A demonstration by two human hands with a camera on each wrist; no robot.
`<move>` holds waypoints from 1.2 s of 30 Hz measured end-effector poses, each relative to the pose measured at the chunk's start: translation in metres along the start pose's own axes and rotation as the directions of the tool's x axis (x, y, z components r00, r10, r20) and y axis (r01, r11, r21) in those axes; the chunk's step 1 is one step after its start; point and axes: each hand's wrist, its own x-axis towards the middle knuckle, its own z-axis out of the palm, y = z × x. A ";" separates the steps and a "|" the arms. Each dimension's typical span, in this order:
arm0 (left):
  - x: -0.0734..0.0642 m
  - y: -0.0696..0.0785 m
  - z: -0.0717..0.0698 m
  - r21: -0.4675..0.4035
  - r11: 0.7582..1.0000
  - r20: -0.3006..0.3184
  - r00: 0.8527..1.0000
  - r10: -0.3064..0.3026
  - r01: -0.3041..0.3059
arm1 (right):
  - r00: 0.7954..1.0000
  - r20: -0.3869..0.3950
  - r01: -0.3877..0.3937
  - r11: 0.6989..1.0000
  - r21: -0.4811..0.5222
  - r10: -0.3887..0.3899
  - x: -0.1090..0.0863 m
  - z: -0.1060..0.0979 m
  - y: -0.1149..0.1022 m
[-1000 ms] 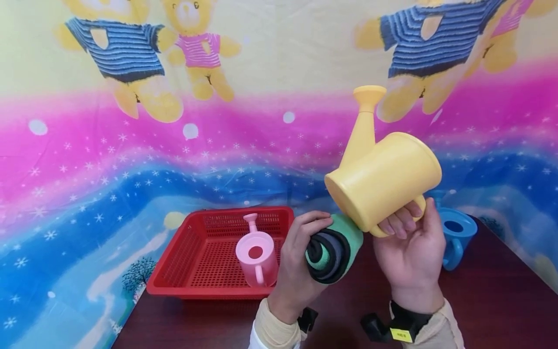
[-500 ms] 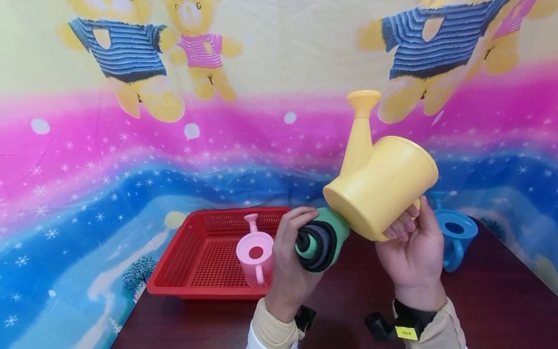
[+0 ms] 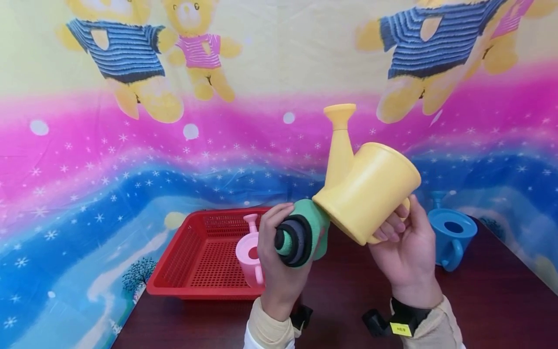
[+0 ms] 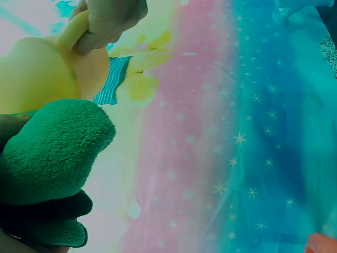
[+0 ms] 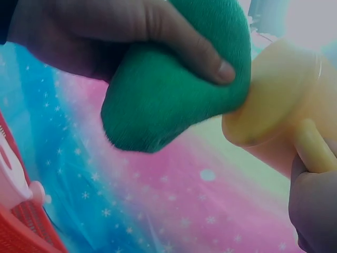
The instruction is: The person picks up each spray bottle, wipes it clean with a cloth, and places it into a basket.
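My left hand (image 3: 281,276) grips a rolled green, black and grey cloth (image 3: 320,228), its coiled end facing me. The cloth meets the base of a yellow watering can (image 3: 370,191), and in the right wrist view the green cloth (image 5: 158,105) lies right at the base rim. My right hand (image 3: 407,261) holds the can by its handle, fingers curled round it. The can is tilted above the table, spout upward and base toward the cloth. In the left wrist view the fuzzy cloth (image 4: 58,147) bulges in front of the can (image 4: 37,68).
A red plastic basket (image 3: 209,292) stands on the dark table (image 3: 348,310) at the left. In it is a pink watering can (image 3: 249,264), partly hidden by my left hand. Behind my right hand stands a blue watering can (image 3: 462,230). A printed bear backdrop (image 3: 279,63) hangs behind.
Both hands have shifted left and the yellow can has come slightly lower. The cloth has moved left with my left hand, now covering part of the pink can.
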 end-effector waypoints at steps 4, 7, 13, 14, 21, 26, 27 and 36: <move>0.001 0.000 -0.001 -0.012 1.000 -0.041 0.999 0.019 -0.019 | 1.000 -0.024 -0.013 1.000 -0.027 0.012 -0.001 -0.002 0.000; 0.001 -0.001 -0.001 -0.015 0.999 -0.054 0.998 0.031 -0.032 | 0.999 -0.037 -0.017 0.999 -0.050 0.015 -0.002 -0.004 0.000; 0.000 0.000 -0.001 -0.024 0.997 -0.044 0.997 0.070 -0.071 | 0.997 -0.075 -0.017 0.998 -0.067 0.012 -0.002 -0.005 -0.001; 0.000 0.000 -0.001 -0.028 0.996 -0.040 0.996 0.079 -0.080 | 0.996 -0.085 -0.016 0.998 -0.066 0.011 -0.003 -0.006 -0.001; -0.002 0.003 0.002 -0.082 0.989 0.022 0.992 0.125 -0.123 | 0.991 -0.136 -0.008 0.998 -0.058 0.000 -0.002 -0.004 -0.002; -0.005 0.005 0.008 -0.147 0.980 0.083 0.985 0.150 -0.137 | 0.987 -0.159 0.019 0.998 -0.055 -0.027 0.000 -0.001 -0.002; -0.005 0.005 0.009 -0.161 0.977 0.096 0.983 0.154 -0.138 | 0.986 -0.165 0.028 0.998 -0.053 -0.036 0.000 -0.001 -0.002; -0.011 0.011 0.017 -0.143 0.984 0.243 0.961 0.136 -0.103 | 0.978 -0.164 0.129 0.992 -0.002 -0.127 -0.002 0.001 -0.005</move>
